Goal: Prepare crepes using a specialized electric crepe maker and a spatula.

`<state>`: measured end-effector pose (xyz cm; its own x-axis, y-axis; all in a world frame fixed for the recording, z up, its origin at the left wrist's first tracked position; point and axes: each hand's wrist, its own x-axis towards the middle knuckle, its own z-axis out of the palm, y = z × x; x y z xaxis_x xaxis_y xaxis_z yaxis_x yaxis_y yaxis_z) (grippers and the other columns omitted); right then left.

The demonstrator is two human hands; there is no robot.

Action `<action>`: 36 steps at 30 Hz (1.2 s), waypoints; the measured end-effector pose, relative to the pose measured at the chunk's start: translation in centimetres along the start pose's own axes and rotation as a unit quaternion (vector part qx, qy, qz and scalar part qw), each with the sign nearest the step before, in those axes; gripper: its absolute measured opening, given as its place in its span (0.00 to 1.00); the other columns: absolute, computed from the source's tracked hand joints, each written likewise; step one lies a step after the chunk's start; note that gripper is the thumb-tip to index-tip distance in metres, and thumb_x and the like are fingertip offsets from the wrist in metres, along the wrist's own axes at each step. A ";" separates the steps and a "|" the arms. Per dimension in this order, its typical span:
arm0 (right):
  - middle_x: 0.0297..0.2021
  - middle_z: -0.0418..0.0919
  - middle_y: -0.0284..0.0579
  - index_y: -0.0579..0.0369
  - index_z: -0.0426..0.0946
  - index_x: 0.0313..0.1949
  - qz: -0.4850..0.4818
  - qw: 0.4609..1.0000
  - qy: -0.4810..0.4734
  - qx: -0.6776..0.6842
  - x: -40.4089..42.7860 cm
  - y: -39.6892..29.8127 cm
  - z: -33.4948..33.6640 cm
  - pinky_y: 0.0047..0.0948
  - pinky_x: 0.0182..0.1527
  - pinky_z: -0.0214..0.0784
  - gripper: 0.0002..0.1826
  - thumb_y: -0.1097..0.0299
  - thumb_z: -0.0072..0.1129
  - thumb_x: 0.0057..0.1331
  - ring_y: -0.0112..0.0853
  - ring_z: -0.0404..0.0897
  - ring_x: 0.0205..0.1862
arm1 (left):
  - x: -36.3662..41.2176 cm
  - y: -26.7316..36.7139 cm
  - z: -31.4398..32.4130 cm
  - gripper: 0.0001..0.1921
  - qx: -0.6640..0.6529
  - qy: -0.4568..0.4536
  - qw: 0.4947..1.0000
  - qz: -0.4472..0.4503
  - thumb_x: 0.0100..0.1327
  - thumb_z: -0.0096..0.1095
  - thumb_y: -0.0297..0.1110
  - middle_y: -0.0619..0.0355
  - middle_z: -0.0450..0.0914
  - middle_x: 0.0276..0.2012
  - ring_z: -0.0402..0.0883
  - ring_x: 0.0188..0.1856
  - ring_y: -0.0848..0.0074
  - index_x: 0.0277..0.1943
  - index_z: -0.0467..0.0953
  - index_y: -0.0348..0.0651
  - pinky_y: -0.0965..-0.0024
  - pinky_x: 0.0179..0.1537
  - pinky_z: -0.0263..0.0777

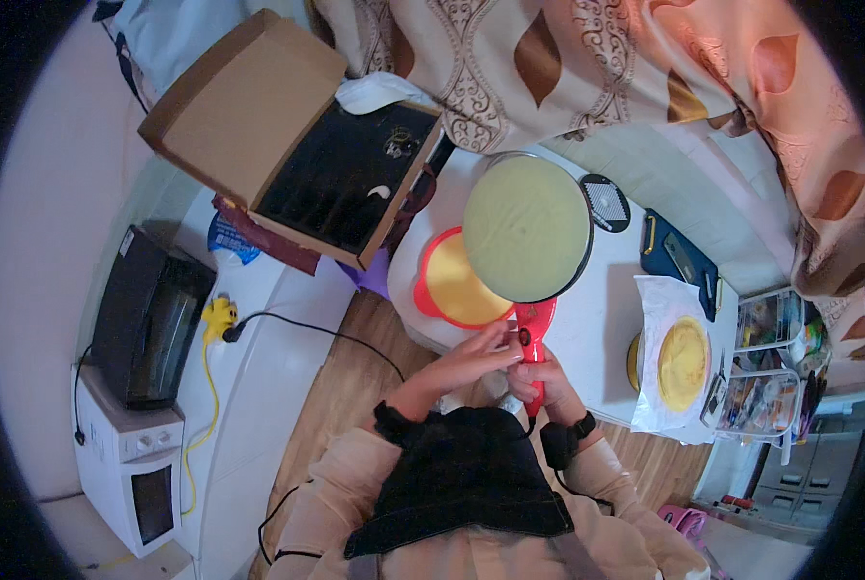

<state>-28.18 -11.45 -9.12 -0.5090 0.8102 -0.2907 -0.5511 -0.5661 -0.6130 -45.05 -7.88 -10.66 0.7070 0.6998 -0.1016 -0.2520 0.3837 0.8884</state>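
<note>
My right hand (548,380) is wrapped around the lower part of the red handle (537,348) of an electric crepe maker. The fingers of my left hand (476,355) are stretched towards the handle's side, beside its round black knob (525,336). A pale, even layer of batter (526,228) covers the round plate, whose dark rim (584,261) shows at the right. Partly hidden under the plate is a red-rimmed dish (426,284) of yellow batter (454,279). Cooked yellow crepes (684,362) lie on white paper (657,304) to the right.
An open cardboard box (236,109) stands at the back left. A yellow extension cord (213,406) lies on the left counter by a black toaster oven (157,319). A round black stand (606,203), a blue case (679,254) and clear bins (758,402) line the right.
</note>
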 end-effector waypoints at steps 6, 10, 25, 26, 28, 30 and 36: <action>0.10 0.59 0.35 0.56 0.64 0.35 0.017 0.975 -0.131 0.176 -0.8 1.6 -1.2 0.22 0.10 0.48 0.10 0.72 0.51 0.52 0.24 0.58 0.07 | 2.1 2.1 3.4 0.26 0.000 -0.015 1.000 0.000 0.58 0.59 0.32 0.57 0.73 0.45 0.71 0.48 0.77 0.56 0.58 0.37 0.71 0.51 0.64; 0.12 0.61 0.36 0.58 0.65 0.33 0.024 0.949 -0.159 0.270 -1.1 1.6 -0.4 0.23 0.11 0.51 0.09 0.72 0.52 0.51 0.24 0.60 0.09 | 2.3 2.4 4.2 0.22 0.070 0.006 0.997 0.024 0.56 0.61 0.30 0.61 0.74 0.38 0.72 0.41 0.80 0.51 0.62 0.38 0.72 0.44 0.67; 0.38 0.77 0.42 0.60 0.69 0.45 0.000 0.864 -0.121 -0.488 -5.7 -0.7 -2.6 0.27 0.42 0.68 0.19 0.59 0.56 0.60 0.28 0.75 0.39 | 2.6 0.9 6.4 0.22 0.136 0.030 0.990 0.008 0.63 0.47 0.28 0.55 0.70 0.35 0.73 0.31 0.77 0.56 0.48 0.39 0.74 0.34 0.71; 0.38 0.76 0.42 0.61 0.68 0.47 0.065 0.863 -0.109 -0.489 -7.4 -0.9 -2.8 0.26 0.44 0.67 0.19 0.62 0.55 0.61 0.27 0.75 0.40 | 2.8 0.8 6.6 0.20 0.091 0.042 0.995 -0.024 0.64 0.44 0.27 0.57 0.69 0.31 0.71 0.26 0.78 0.56 0.47 0.41 0.75 0.28 0.70; 0.39 0.76 0.43 0.62 0.67 0.48 0.123 0.867 -0.074 -0.477 -12.2 -2.0 -3.5 0.25 0.45 0.66 0.19 0.64 0.55 0.61 0.27 0.74 0.41 | 3.4 -0.3 7.0 0.18 0.037 0.089 0.990 -0.099 0.66 0.41 0.28 0.59 0.68 0.26 0.68 0.18 0.79 0.55 0.47 0.46 0.74 0.19 0.68; 0.37 0.76 0.41 0.60 0.67 0.49 0.086 0.964 -0.011 -0.250 -19.3 -4.1 -5.1 0.27 0.45 0.67 0.17 0.65 0.53 0.62 0.27 0.74 0.40 | 3.4 -1.5 6.6 0.15 0.070 0.095 0.990 -0.081 0.67 0.37 0.43 0.58 0.68 0.17 0.66 0.15 0.76 0.34 0.64 0.40 0.73 0.15 0.63; 0.27 0.72 0.35 0.58 0.69 0.38 -0.364 0.668 0.618 -0.195 -35.8 -7.7 -18.5 0.20 0.32 0.64 0.08 0.67 0.49 0.62 0.21 0.69 0.28 | 2.8 0.5 7.4 0.20 0.081 0.192 0.977 -0.034 0.61 0.44 0.53 0.60 0.65 0.15 0.63 0.10 0.74 0.32 0.64 0.42 0.72 0.10 0.58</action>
<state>6.49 -33.28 -7.60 0.8692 0.4922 -0.0472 -0.0170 -0.0657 -0.9977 -38.34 -10.21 -7.19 0.4104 0.8625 -0.2960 -0.0833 0.3587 0.9297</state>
